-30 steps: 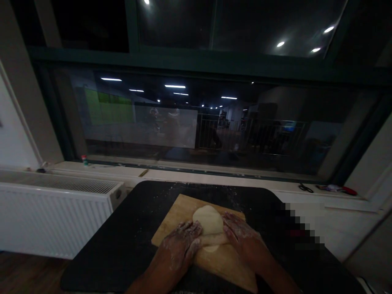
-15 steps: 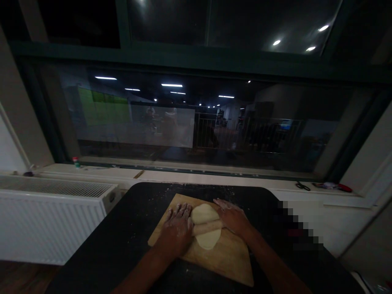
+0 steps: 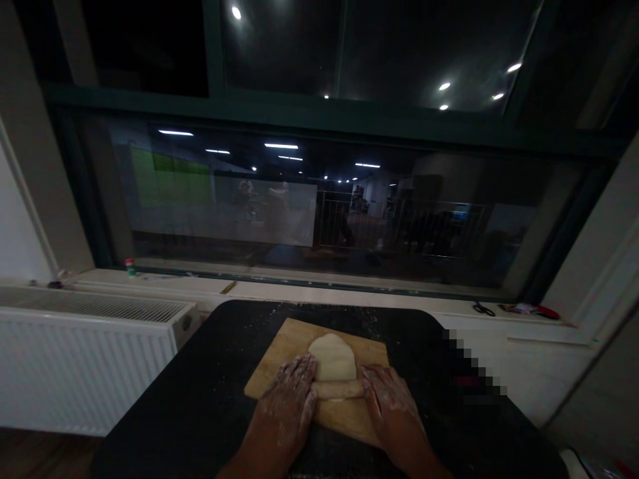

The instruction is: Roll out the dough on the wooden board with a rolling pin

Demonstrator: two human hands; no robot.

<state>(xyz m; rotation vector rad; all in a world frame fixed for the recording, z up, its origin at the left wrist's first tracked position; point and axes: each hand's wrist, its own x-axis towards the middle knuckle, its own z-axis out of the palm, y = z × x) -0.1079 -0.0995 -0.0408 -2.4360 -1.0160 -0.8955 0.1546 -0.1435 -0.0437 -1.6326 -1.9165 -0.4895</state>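
Observation:
A flattened oval of pale dough (image 3: 332, 357) lies on a wooden board (image 3: 274, 352). Across its near edge rests a thin wooden rolling pin (image 3: 339, 389), almost level from left to right. My left hand (image 3: 289, 392), dusted with flour, bears down on the pin's left end. On the right end sits my right hand (image 3: 392, 399), floury too, its fingers pointing forward over the pin. Both palms face down, and they hide the two ends of the pin. The near part of the board is partly covered by my hands and forearms.
The board lies on a black table (image 3: 200, 386) sprinkled with flour. Beyond is a windowsill (image 3: 299, 293) with scissors (image 3: 483, 309) and a small red-capped bottle (image 3: 130, 267). A white radiator (image 3: 90, 359) stands left. Above the sill is a dark window (image 3: 319, 206).
Both hands and the rolling pin have come toward me, from the middle of the dough to its near edge. The pin is more level. The camera view has shifted a little.

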